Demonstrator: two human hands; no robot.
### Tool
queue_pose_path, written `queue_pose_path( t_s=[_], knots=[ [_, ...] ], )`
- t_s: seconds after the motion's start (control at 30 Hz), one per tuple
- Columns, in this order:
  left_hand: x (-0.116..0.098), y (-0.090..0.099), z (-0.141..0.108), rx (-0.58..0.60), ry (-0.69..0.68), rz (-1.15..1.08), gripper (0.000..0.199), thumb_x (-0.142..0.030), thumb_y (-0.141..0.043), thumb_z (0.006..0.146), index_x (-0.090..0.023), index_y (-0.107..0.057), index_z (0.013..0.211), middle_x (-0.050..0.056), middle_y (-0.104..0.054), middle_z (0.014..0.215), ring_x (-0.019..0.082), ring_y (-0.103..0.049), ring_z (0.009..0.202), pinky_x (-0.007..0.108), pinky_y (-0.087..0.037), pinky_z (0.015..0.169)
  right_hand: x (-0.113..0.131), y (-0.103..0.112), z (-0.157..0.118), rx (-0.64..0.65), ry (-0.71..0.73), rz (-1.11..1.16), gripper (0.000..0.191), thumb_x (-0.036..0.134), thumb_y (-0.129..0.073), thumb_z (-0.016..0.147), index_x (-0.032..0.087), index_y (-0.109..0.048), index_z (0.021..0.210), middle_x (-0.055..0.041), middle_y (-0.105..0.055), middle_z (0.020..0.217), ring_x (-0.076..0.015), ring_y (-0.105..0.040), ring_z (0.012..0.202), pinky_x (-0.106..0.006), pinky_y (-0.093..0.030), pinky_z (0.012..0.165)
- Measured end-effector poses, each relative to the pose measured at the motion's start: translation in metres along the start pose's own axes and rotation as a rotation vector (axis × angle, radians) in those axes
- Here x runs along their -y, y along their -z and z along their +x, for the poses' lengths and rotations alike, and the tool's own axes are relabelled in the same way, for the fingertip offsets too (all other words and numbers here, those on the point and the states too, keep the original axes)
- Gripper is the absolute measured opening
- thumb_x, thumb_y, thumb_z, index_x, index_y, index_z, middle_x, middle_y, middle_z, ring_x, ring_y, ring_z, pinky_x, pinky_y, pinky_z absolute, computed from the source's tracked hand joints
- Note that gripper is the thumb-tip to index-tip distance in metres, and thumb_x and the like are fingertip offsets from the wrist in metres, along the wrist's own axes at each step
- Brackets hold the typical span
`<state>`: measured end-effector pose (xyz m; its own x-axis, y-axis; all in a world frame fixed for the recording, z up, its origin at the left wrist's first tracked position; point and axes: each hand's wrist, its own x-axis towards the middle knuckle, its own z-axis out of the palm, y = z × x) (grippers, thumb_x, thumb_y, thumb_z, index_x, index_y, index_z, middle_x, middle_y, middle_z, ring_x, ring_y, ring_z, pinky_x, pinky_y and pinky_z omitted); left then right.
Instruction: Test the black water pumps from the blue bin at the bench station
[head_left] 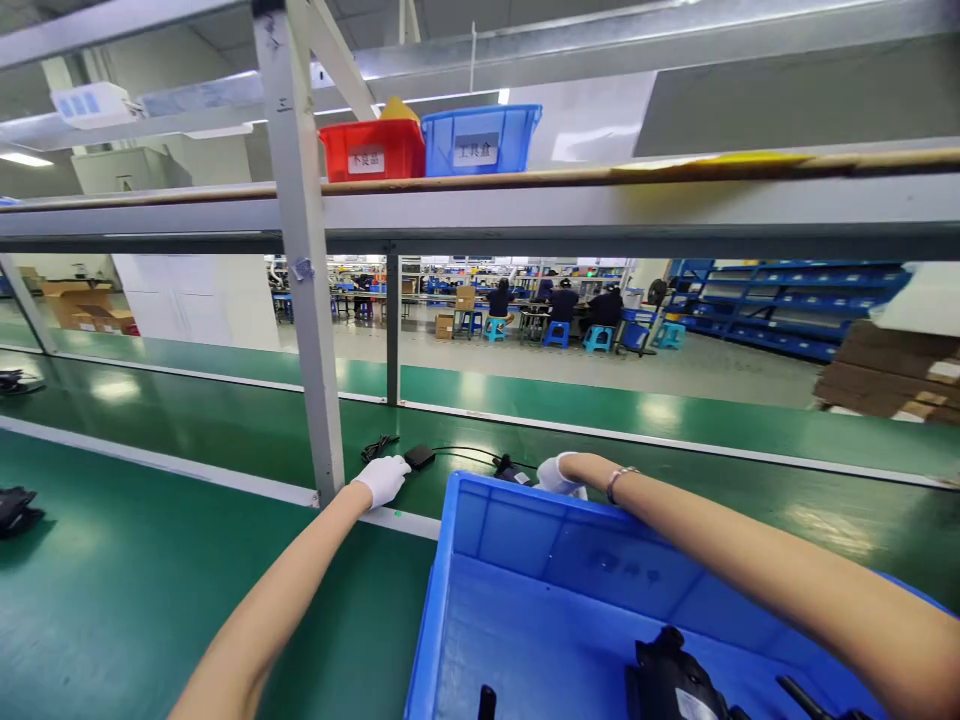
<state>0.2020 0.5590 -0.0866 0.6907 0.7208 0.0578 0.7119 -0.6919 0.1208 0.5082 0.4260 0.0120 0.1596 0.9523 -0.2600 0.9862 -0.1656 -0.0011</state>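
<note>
My left hand (384, 482), in a white glove, reaches over the green bench with its fingertips closed at the near edge of a small black adapter box (420, 457). A thin black cable (465, 449) runs from that box towards a black device (511, 470) with a white label. Right beside the device is my right hand (559, 474), also gloved; its fingers are mostly hidden behind the blue tub's rim. Behind the left hand lies a bundled black cord (379, 448). The large blue tub (525, 600) below my right arm contains black devices (675, 675).
A white upright post (300, 260) stands close to my left hand. Overhead, a shelf (570, 205) carries a red bin (373, 150) and a blue bin (480, 140). More black items (19, 510) lie at the far left. Several people sit in the background.
</note>
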Motion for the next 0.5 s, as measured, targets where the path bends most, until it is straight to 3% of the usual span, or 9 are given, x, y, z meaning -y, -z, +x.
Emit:
queue_pose_path(
  t_s=[0.13,0.2,0.27,0.37,0.5],
  knots=[
    [-0.001,0.035,-0.068,-0.079,0.083,-0.148,0.03,-0.038,-0.066,0.103,-0.018,-0.069,0.125,0.01,-0.07,0.131,0.025,-0.069,0.117,0.05,-0.058,0.104,0.02,0.027,-0.052,-0.192,0.088,-0.084,0.028,0.039,-0.065,0.107,0.014,-0.07,0.118,-0.0081,-0.072,0.113,-0.0208,-0.071,0.101,-0.042,-0.06,0.094],
    [-0.012,0.055,-0.103,-0.144,0.102,-0.235,0.027,-0.036,-0.062,0.105,-0.017,-0.07,0.123,0.01,-0.071,0.129,0.025,-0.069,0.118,0.05,-0.056,0.106,0.044,0.025,-0.087,-0.228,0.19,-0.107,0.03,0.04,-0.058,0.11,0.015,-0.069,0.123,-0.0091,-0.071,0.118,-0.0219,-0.07,0.105,-0.044,-0.057,0.098],
    [-0.028,0.075,-0.134,-0.208,0.104,-0.318,0.025,-0.031,-0.055,0.107,-0.017,-0.071,0.121,0.01,-0.073,0.126,0.024,-0.069,0.118,0.047,-0.055,0.108,0.072,0.006,-0.124,-0.17,0.307,-0.102,0.034,0.044,-0.054,0.111,0.016,-0.07,0.123,-0.0083,-0.073,0.114,-0.0213,-0.07,0.102,-0.043,-0.056,0.098],
    [-0.058,0.104,-0.172,-0.285,0.071,-0.433,0.03,-0.03,-0.048,0.106,-0.02,-0.073,0.118,0.008,-0.075,0.124,0.024,-0.069,0.118,0.04,-0.053,0.109,0.111,-0.038,-0.168,0.005,0.416,-0.084,0.042,0.053,-0.057,0.108,0.016,-0.072,0.117,-0.0064,-0.075,0.102,-0.0196,-0.072,0.092,-0.04,-0.059,0.091],
    [-0.099,0.131,-0.213,-0.343,0.001,-0.575,0.031,-0.036,-0.049,0.102,-0.022,-0.074,0.116,0.006,-0.076,0.122,0.024,-0.069,0.116,0.038,-0.053,0.109,0.139,-0.081,-0.191,0.109,0.429,-0.075,0.033,0.044,-0.063,0.107,0.014,-0.071,0.116,-0.0062,-0.074,0.104,-0.0193,-0.072,0.093,-0.04,-0.061,0.09]
  ],
)
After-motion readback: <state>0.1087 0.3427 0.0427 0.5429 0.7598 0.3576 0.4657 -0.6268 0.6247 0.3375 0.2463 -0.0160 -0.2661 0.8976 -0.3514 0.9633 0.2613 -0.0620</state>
